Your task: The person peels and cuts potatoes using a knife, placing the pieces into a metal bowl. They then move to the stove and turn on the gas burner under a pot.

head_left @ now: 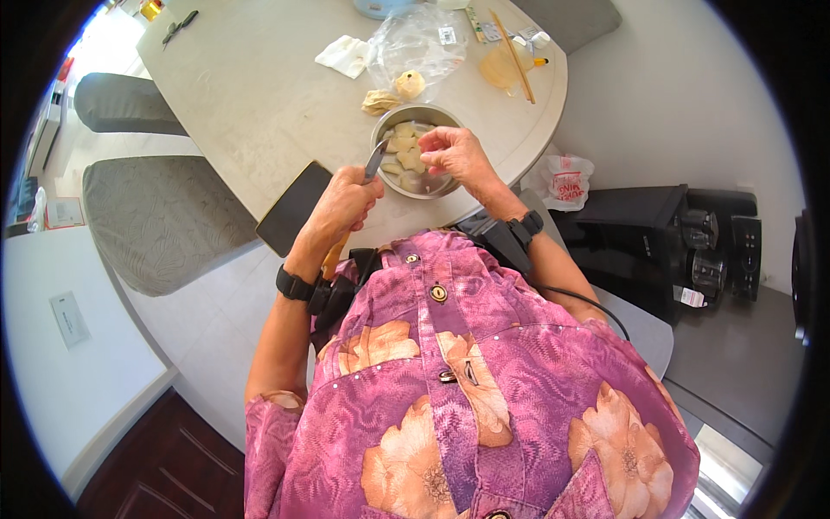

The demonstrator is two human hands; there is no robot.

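Observation:
My left hand (347, 198) grips a small knife (376, 159), its blade angled up over the near-left rim of a round metal bowl (382, 119). Pale, cut fruit pieces (407, 146) lie in the bowl. Above its right side hovers my right hand (457, 156), fingers curled toward the thumb; whether anything small is between them cannot be made out. Just beyond the bowl sits a peeled round fruit (410, 84) with a dark spot, at the edge of a clear plastic bag (415, 45). Beside it lies a crumpled tan scrap (380, 102).
A dark tablet or phone (295, 207) lies at the table's left edge. A white tissue (343, 56), chopsticks (512, 57) and scissors (179, 28) rest farther back. Grey padded seats (165, 217) stand left. A plastic bag (567, 181) and black appliance (622, 240) are right.

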